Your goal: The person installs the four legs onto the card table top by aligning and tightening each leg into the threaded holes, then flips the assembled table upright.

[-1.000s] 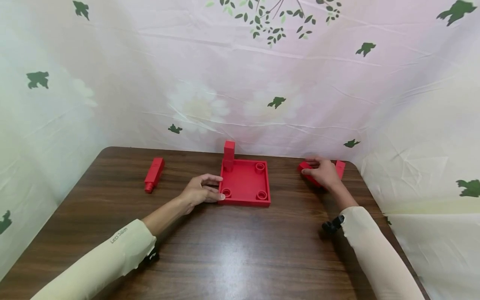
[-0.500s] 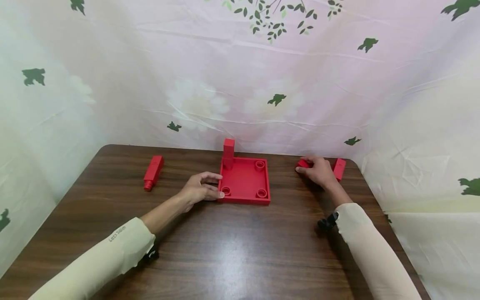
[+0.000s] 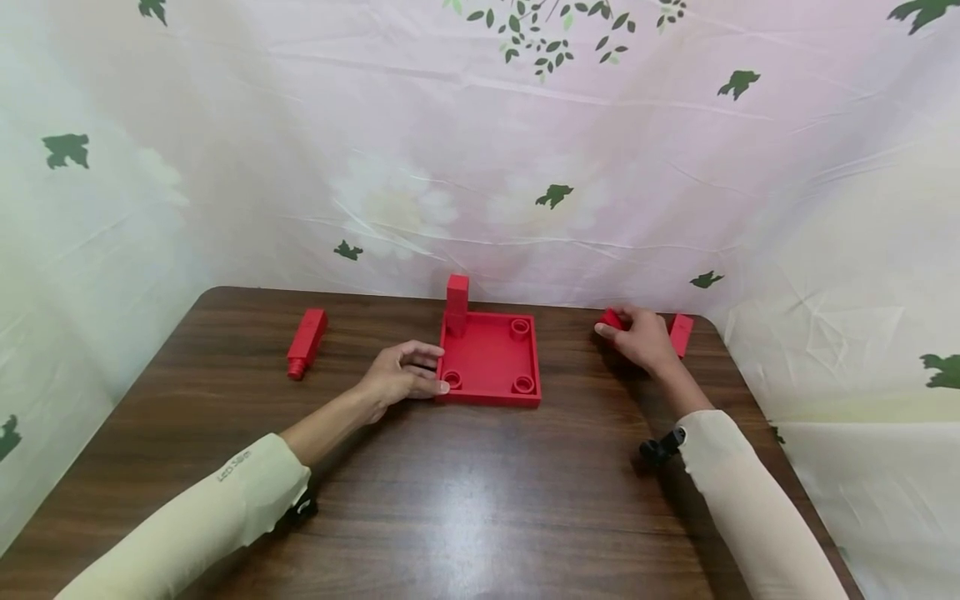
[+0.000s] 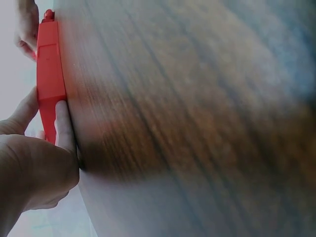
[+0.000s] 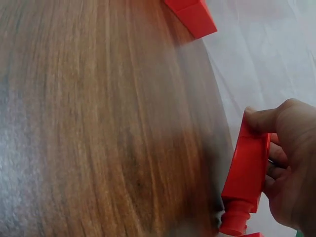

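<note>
A square red base (image 3: 489, 358) with raised rims and round corner sockets lies flat on the table. One red post (image 3: 457, 304) stands upright at its back left corner. My left hand (image 3: 397, 372) holds the base's left side near the front corner, thumb and fingers against the rim (image 4: 51, 64). To the right, my right hand (image 3: 643, 337) grips another red square post (image 5: 248, 160) between thumb and fingers. Its ridged round end points downward in the right wrist view; in the head view the hand hides most of it.
A loose red post (image 3: 307, 340) lies at the left of the wooden table (image 3: 480, 492), round end toward me. One more post (image 3: 680, 335) lies just right of my right hand. A printed cloth (image 3: 480, 150) hangs behind the table's back edge.
My right hand shifts slightly toward the back left with its post, away from the post lying at far right, then edges back a little. The left hand stays on the base.
</note>
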The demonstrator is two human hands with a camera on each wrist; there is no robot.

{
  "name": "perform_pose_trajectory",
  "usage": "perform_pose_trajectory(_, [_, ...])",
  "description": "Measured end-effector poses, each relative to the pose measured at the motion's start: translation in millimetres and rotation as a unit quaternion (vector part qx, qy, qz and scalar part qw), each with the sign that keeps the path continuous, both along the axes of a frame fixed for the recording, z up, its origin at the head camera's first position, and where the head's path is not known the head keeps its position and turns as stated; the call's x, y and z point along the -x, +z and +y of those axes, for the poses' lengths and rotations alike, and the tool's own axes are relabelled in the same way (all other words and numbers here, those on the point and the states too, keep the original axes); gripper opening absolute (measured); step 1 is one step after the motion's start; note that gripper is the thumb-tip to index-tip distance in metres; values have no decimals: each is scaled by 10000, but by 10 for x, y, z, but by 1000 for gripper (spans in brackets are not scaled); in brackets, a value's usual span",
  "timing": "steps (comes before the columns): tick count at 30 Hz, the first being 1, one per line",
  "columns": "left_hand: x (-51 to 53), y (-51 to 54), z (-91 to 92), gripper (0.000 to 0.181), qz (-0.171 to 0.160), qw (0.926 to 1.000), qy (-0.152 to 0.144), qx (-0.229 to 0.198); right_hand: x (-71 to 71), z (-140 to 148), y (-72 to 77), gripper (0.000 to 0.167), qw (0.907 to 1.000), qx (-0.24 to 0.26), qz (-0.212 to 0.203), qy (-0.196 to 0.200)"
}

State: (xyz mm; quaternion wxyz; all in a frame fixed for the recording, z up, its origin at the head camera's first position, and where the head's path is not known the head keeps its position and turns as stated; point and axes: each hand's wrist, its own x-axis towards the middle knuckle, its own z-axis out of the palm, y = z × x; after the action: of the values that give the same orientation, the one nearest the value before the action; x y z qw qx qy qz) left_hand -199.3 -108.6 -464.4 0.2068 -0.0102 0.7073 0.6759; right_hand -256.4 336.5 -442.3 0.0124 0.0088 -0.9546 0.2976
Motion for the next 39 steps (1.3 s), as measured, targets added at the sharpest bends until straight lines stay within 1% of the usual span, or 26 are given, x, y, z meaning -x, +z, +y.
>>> perform_pose_trajectory(4, [-2, 5, -8, 66, 40, 10000, -11, 36, -19, -49, 33, 57, 9998, 165, 79, -37])
perform_pose_trajectory(9, [-13, 11, -13, 66, 86, 9999, -31, 95, -61, -133, 96, 57, 9991, 388, 150, 0])
perform_pose_trajectory(13, [-15, 13, -5, 67, 118, 9998, -38, 163, -106, -205, 166, 59, 9976, 687, 104, -56])
perform_pose_trajectory(19, [-3, 7, -2, 67, 90, 9999, -47, 72, -161, -322, 227, 64, 9933, 1138, -5, -180])
perform_pose_trajectory(25, [0, 9, -7, 67, 40, 9999, -65, 76, -176, -412, 239, 63, 9891, 1440, -6, -309])
perform_pose_trajectory(32, [6, 11, 0, 67, 50, 9999, -73, 87, -158, -507, 251, 64, 9807, 1895, 17, -488])
perform_pose_trajectory(39, [-6, 11, -9, 67, 28, 10000, -38, 59, -103, -629, 222, 61, 9728, 2242, 344, -480])
